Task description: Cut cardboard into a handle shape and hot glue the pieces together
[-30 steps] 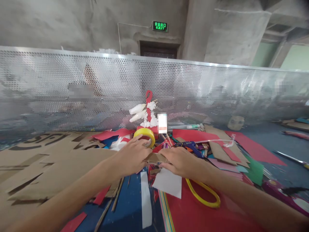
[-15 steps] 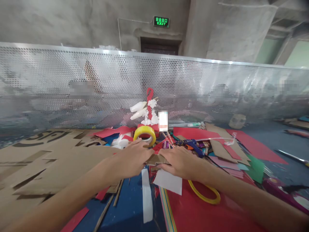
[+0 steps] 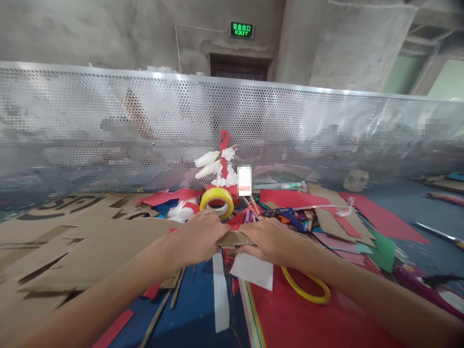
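Bare grey concrete walls [image 3: 90,29] close off the far side of the room, with a dark doorway [image 3: 239,68] and a lit green exit sign [image 3: 241,30] above it. In front of them a long perforated metal screen [image 3: 108,125] runs the whole width and stands along the back edge of the worktop [image 3: 195,321], whose blue surface shows only in patches under the clutter.

Big brown cardboard sheets [image 3: 90,251] with cut-out shapes cover the left half. A wide red paper sheet [image 3: 300,324] lies at the near right, and more red, green and pink offcuts [image 3: 380,251] are spread further right. Against the screen, at the middle, stands a small red-and-white craft figure [image 3: 222,164].

The person's two forearms reach in from the near edge and meet at the centre. The left hand [image 3: 195,237] and the right hand [image 3: 271,239] each grip one end of a small cardboard piece [image 3: 234,239], fingers curled down over its edges, holding it just above the pile. Straight behind it sits a yellow tape roll [image 3: 217,200], close to the left fingertips. Under the right wrist a thin yellow ring [image 3: 306,290] lies on the red sheet. A white paper square [image 3: 253,270] and a narrow white strip [image 3: 220,299] lie just below the hands, with a heap of small coloured bits [image 3: 290,217] beyond the right hand.
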A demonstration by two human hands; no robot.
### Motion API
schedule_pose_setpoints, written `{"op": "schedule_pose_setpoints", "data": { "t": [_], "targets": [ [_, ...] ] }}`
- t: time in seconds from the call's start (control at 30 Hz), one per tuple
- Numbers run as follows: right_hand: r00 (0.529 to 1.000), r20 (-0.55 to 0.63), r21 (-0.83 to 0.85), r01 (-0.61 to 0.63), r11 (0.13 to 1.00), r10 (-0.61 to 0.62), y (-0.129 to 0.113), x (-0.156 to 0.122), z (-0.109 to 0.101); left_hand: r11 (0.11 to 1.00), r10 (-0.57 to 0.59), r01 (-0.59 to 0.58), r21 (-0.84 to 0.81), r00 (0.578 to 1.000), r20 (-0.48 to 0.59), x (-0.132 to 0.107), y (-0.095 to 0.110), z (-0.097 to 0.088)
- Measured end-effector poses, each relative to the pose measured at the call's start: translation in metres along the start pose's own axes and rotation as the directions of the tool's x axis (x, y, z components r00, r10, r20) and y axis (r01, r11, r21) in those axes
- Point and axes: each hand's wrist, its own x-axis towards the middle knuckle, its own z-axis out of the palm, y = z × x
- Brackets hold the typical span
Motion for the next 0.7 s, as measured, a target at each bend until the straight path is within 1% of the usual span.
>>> {"op": "schedule_pose_setpoints", "data": {
  "t": [0.13,0.3,0.4,0.47,0.57,0.7],
  "targets": [
    [1.0,0.005,0.02,0.001,1.0,-0.001,0.0003,-0.0007,0.0005,0.999,-0.049,0.049,-0.006,0.998,0.034,0.0002,0.002,0.0003],
    [0.999,-0.023,-0.003,0.032,0.999,-0.033,0.0021,-0.0038,0.0034,0.998,-0.056,0.056,-0.002,0.995,0.088,0.0005,0.0021,-0.0015],
    [0.999,-0.007,-0.028,0.05,0.998,-0.05,0.0023,-0.0038,0.0026,0.998,-0.069,0.068,0.01,0.992,0.11,-0.0001,0.0017,-0.0021],
    [0.999,0.011,-0.023,0.049,0.999,-0.049,0.0019,-0.0032,0.0016,0.997,-0.071,0.07,0.018,0.991,0.112,-0.0006,0.0018,-0.0023],
    [0.999,0.013,-0.019,0.047,0.999,-0.046,0.0018,-0.0025,0.0024,0.998,-0.06,0.057,0.039,0.995,0.08,-0.0007,0.0027,-0.0017],
    [0.998,0.015,-0.098,0.068,0.993,-0.066,0.0037,-0.0025,0.0096,0.998,-0.062,0.06,0.034,0.995,0.074,-0.0004,0.0052,-0.0013]
  ]
}}
